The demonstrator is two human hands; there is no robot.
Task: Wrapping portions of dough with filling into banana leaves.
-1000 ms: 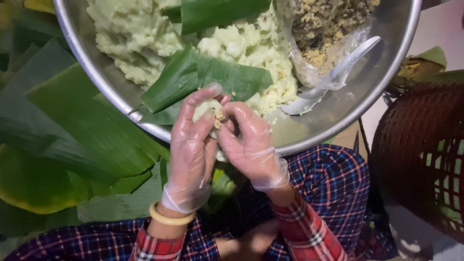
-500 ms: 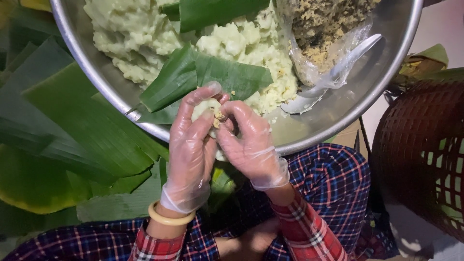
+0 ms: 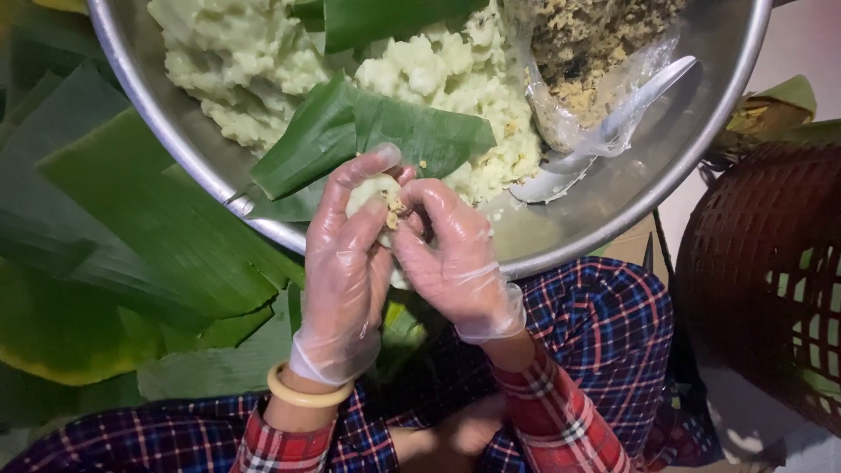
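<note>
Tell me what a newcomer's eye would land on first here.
First, the two gloved hands at centre, the left hand and right hand pressed together around a pale dough ball with crumbly filling showing. Behind them a big metal bowl fills the top, heaped with pale dough and folded green leaves. More broad leaves spread at left, a brown basket at right.

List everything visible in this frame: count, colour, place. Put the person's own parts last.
bowl: one, steel, top centre
dough: one mass, pale green, in bowl
leaf pieces: two, green, on dough
filling bag: one, clear, brown crumbs, bowl's right
spoon: one, white, by bag
banana leaves: several, green, left
basket: one, brown, right
dough ball: one, pale, between hands
bangle: one, yellow, left wrist
left hand: clear glove
right hand: clear glove
</note>
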